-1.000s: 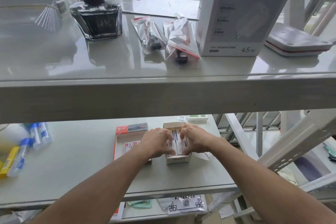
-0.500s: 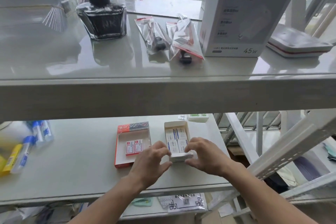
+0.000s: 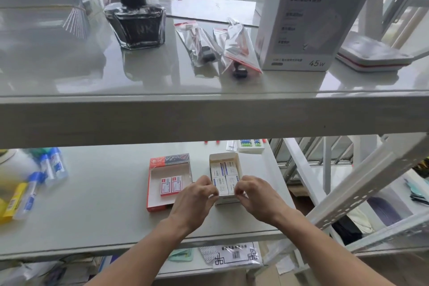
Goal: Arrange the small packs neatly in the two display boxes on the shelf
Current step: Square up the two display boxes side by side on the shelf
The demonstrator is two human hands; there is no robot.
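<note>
Your left hand (image 3: 197, 195) and right hand (image 3: 254, 193) sit on either side of the near end of the white display box (image 3: 224, 158), fingertips curled in and pinching at its front corners. Whether they are clamped on the box wall or on the nearest of the white packs (image 3: 224, 176) you cannot tell from here, because the knuckles hide the contact. Four of those packs show in a two-by-two block just beyond your fingers, filling the box from side to side.

The first risk lies in that tight fit. Squeeze the thin card walls inward and you may buckle them or pop a pack up out of its row. Push forward instead and the whole box could slide away from you along the smooth shelf (image 3: 92, 193), since nothing braces its far end.

Just to the left of your left hand lies the red display box (image 3: 169, 160), with only two red-and-white packs (image 3: 170, 185) lying loose in its middle. Your left wrist passes right beside its near right corner, so a careless sweep could shove that box askew or scatter the pair inside it.

Well to the left of both hands lie glue sticks (image 3: 50, 165), too far off to trouble you.
</note>
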